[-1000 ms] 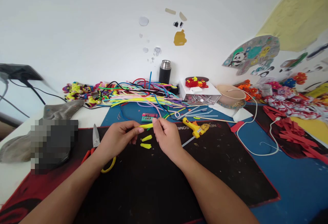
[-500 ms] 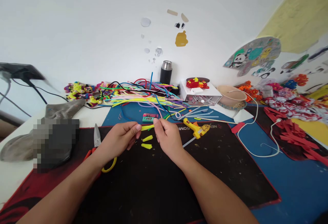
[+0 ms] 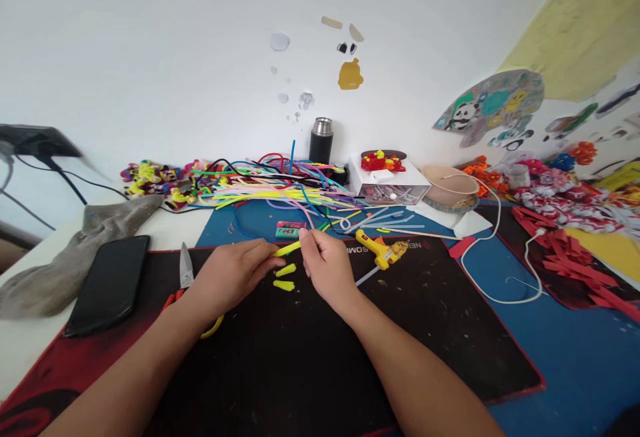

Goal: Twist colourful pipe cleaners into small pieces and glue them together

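Head view: near the far edge of the mat, the left hand, fingers curled, pinches a yellow strip that the right hand also grips between closed thumb and fingers. Two yellow pieces lie just beside them. Toward that edge rests a glue gun; toward the left, scissors.

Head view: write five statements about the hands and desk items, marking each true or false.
1. The left hand and right hand hold one yellow strip. True.
2. The glue gun lies right of the scissors. True.
3. The right hand grips the glue gun. False: it holds the yellow strip.
4. The flask stands upright. True.
5. The scissors lie right of the right hand. False: they lie on the left hand's side.
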`<state>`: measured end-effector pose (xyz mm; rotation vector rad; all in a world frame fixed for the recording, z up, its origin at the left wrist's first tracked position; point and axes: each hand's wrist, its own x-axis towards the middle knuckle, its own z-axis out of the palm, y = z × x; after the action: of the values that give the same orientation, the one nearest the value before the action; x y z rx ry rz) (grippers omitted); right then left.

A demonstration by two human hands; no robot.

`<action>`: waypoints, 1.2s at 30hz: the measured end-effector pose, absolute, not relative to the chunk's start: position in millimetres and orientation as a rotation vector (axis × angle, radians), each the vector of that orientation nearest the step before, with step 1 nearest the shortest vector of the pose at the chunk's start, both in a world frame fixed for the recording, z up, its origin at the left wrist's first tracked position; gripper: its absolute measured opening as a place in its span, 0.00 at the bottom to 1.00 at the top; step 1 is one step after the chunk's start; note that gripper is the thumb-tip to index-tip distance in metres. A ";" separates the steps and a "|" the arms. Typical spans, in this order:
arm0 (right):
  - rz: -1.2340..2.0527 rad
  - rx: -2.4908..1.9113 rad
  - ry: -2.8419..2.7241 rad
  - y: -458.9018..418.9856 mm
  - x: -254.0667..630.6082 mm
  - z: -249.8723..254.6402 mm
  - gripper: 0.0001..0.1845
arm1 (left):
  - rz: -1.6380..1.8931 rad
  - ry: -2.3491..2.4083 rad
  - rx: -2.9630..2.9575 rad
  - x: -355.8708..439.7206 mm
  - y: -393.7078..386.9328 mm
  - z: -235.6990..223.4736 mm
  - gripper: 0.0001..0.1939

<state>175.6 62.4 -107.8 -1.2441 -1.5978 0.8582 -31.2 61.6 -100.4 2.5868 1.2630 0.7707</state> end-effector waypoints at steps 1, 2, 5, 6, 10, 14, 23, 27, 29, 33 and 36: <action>0.867 -1.241 -1.596 62.2 175.3 -107.6 0.29 | 0.747 1.261 2.661 -33.0 62.8 -103.1 0.24; 0.874 -1.238 -1.594 62.0 174.9 -107.4 0.29 | 0.726 1.261 2.721 -34.5 63.8 -105.4 0.24; 0.888 -1.239 -1.596 61.3 174.2 -107.3 0.29 | 0.686 1.295 2.789 -36.5 65.7 -108.6 0.23; 0.890 -1.239 -1.597 61.1 174.1 -107.5 0.29 | 0.680 1.309 2.777 -36.4 65.8 -108.6 0.23; 0.893 -1.229 -1.593 61.3 174.7 -109.0 0.30 | 0.678 1.332 2.617 -34.3 64.3 -105.4 0.21; 0.934 -1.227 -1.566 62.6 175.4 -110.6 0.30 | 0.727 1.289 2.283 -29.8 59.5 -96.5 0.21; 0.959 -1.219 -1.582 62.6 174.9 -108.8 0.30 | 0.703 1.164 1.592 -21.6 57.2 -88.6 0.29; 1.019 -1.202 -1.586 62.8 174.9 -106.4 0.30 | 0.656 1.149 1.567 -22.5 57.5 -87.0 0.29; 1.082 -1.180 -1.580 63.3 174.6 -107.5 0.29 | 0.658 1.139 1.571 -23.0 57.2 -85.1 0.29; 1.172 -1.140 -1.535 64.4 173.3 -114.4 0.29 | 0.688 1.132 1.575 -23.3 57.0 -80.8 0.29; 1.212 -1.111 -1.500 64.8 172.7 -118.5 0.30 | 0.705 1.118 1.565 -23.2 56.8 -77.7 0.29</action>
<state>172.7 64.8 -118.5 -1.1110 -1.5002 1.2121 -23.2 56.8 -77.7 1.5653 1.1183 0.7055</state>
